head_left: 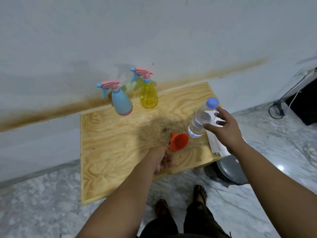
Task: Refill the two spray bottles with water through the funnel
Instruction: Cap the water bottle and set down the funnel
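Two spray bottles with pink and blue trigger heads stand at the back of the wooden table: a blue spray bottle on the left and a clear yellow spray bottle on the right. An orange funnel lies on its side near the middle. A clear water bottle with a blue cap stands upright to the right of the funnel. My right hand is beside the water bottle with fingers spread, at or just off its side. My left hand hangs over the table just left of the funnel, fingers loosely curled, holding nothing.
White papers lie on the table's right edge under my right hand. A round grey lidded thing sits on the marble floor by the table's right corner. Black cables and a dark box are at far right. My feet stand in front of the table.
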